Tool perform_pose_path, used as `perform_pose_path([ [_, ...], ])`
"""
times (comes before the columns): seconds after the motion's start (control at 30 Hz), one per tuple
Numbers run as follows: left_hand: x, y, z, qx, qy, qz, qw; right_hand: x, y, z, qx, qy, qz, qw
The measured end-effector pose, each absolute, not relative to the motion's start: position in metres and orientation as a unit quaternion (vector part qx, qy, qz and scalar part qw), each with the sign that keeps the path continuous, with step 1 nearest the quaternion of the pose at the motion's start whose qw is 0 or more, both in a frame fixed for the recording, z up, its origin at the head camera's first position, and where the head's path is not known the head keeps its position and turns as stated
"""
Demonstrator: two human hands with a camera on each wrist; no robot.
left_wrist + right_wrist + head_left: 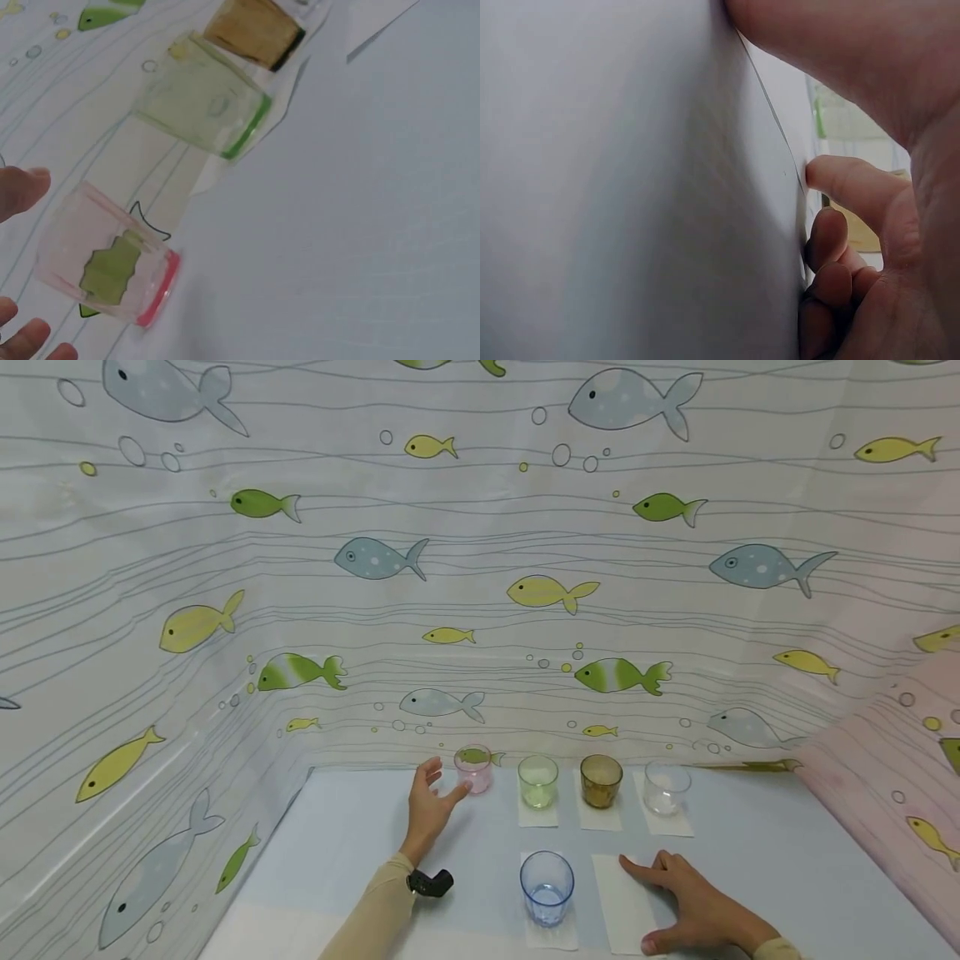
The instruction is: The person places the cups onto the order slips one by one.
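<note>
My left hand (429, 810) is beside a pink glass (473, 770), thumb and fingers spread around its near side without gripping it. In the left wrist view the pink glass (105, 262) stands between the thumb and the fingertips. My right hand (693, 906) rests at a white paper sheet (624, 906) on the table. Its index fingertip touches the sheet's far edge, and the thumb lies near the bottom right corner. Close up in the right wrist view, the right hand (877, 217) presses index finger and thumb on the surface, the other fingers bent.
A blue glass (547, 893) stands on a paper sheet left of the right hand. Along the back, a green glass (537, 785), a brown glass (601, 783) and a clear glass (666, 790) each stand on paper. A fish-patterned curtain (480, 668) rises behind the table (337, 827).
</note>
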State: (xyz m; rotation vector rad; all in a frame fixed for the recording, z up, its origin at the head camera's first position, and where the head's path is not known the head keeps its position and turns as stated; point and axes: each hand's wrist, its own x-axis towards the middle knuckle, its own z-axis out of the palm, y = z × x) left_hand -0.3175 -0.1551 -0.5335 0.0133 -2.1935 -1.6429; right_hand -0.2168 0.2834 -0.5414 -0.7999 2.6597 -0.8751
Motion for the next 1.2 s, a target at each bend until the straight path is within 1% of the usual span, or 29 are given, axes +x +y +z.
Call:
perform_pose_path([
  [0.2,-0.329,-0.15,-0.534,-0.019,-0.792,-0.585,0.172,-0.217,0.285,-0.542,-0.275,0.905,-0.302,0.116],
  [0.5,-0.345,-0.141,-0.545,-0.02,-0.8,-0.578,0.159,-0.214,0.285,-0.54,-0.294,0.897,-0.312,0.107],
  [0.6,-0.349,-0.138,-0.547,-0.02,-0.802,-0.574,0.161,-0.214,0.286,-0.539,-0.302,0.896,-0.308,0.105],
  [0.77,-0.354,-0.134,-0.549,-0.025,-0.797,-0.575,0.185,-0.217,0.288,-0.54,-0.311,0.895,-0.301,0.105],
  [0.93,-0.356,-0.132,-0.552,-0.02,-0.789,-0.579,0.206,-0.218,0.289,-0.543,-0.323,0.893,-0.301,0.092],
  [1.0,-0.356,-0.134,-0.552,-0.02,-0.786,-0.582,0.207,-0.218,0.289,-0.543,-0.326,0.892,-0.301,0.088],
  [1.1,-0.359,-0.137,-0.553,-0.028,-0.782,-0.588,0.206,-0.218,0.288,-0.544,-0.316,0.895,-0.3,0.097],
  [1.2,-0.361,-0.14,-0.553,-0.036,-0.776,-0.597,0.198,-0.218,0.288,-0.543,-0.311,0.897,-0.299,0.101],
])
